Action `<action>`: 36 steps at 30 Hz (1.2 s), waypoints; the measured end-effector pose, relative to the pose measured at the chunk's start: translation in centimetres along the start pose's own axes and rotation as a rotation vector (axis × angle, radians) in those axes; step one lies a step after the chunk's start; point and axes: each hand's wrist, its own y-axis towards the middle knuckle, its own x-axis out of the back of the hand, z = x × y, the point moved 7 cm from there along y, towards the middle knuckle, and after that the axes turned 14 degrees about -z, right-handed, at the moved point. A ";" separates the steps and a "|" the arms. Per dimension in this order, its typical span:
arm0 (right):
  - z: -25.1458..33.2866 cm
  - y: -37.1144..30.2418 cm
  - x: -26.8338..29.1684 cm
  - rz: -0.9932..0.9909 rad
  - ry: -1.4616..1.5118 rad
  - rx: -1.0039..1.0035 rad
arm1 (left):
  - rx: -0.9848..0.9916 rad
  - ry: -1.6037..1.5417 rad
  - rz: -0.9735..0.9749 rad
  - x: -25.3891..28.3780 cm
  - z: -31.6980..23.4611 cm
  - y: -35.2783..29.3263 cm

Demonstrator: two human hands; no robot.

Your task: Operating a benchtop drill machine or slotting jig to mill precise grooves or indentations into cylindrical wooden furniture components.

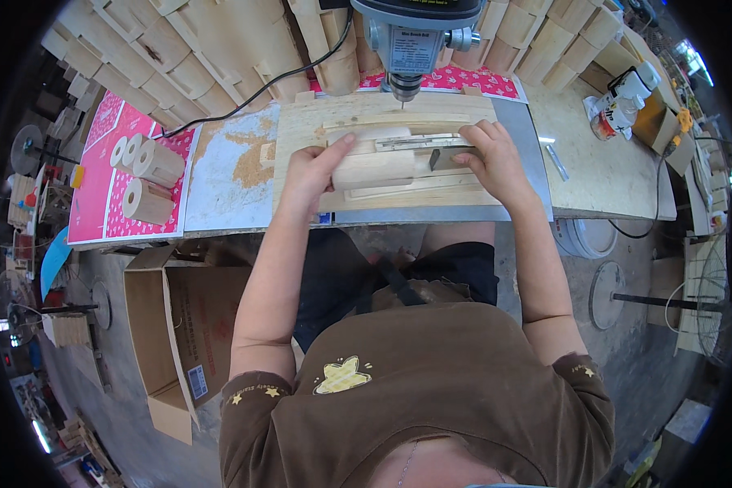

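Note:
My left hand is closed on the left end of a pale, rounded wooden block, thumb on top. The block lies on its side over the wooden board. Along its upper right side runs a long, narrow silvery metal strip; its exact kind is unclear. My right hand grips the strip's right end between fingers and thumb. A small dark flat piece sticks out below the strip, by the block's right end. Just beyond, the drill press's chuck points its thin bit down, apart from the block.
Rows of stacked wooden blocks line the back. Several hollow wooden cylinders stand at the left. Sawdust lies beside the board, and a black cable crosses behind. Bottles stand at right. An open cardboard box is on the floor.

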 end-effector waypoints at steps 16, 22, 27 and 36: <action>-2.1 2.2 -3.5 -0.109 -0.081 0.038 | -0.899 0.644 -0.288 -2.9 -0.1 -1.0; -1.4 2.4 -1.9 -0.311 0.451 -0.144 | -0.845 0.693 -0.285 -2.5 0.6 -0.1; -1.4 8.6 5.9 -0.769 0.459 -0.002 | -0.848 0.706 -0.277 -2.4 0.5 -0.2; 5.5 15.7 11.0 -0.514 -0.125 -0.023 | -0.802 0.641 -0.219 -3.1 0.6 0.6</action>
